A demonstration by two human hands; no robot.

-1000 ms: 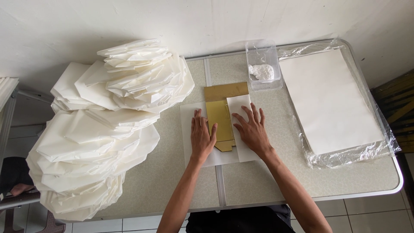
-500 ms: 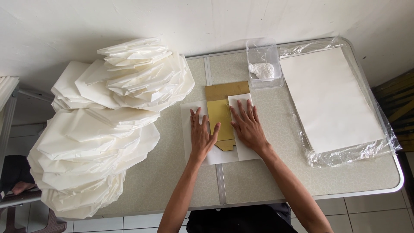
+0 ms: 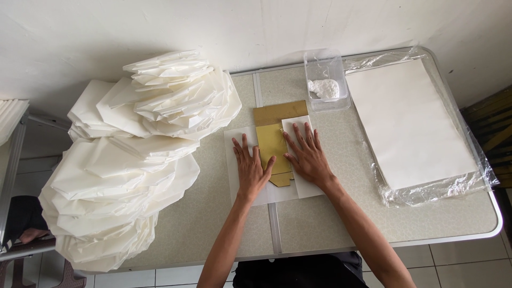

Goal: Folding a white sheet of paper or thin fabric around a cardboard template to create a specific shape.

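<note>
Speckled table [image 3: 330, 224], two flat open hands, left [image 3: 250, 168], right [image 3: 308, 154], pressing one white sheet [image 3: 234, 160], one gold template [image 3: 272, 141]

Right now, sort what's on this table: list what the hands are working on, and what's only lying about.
In hand:
left hand flat on the white paper sheet
right hand flat on the folded paper flap
gold card template between them

Lying about:
pile of folded white paper pieces
clear tub of white paste
stack of white sheets in plastic wrap
</note>
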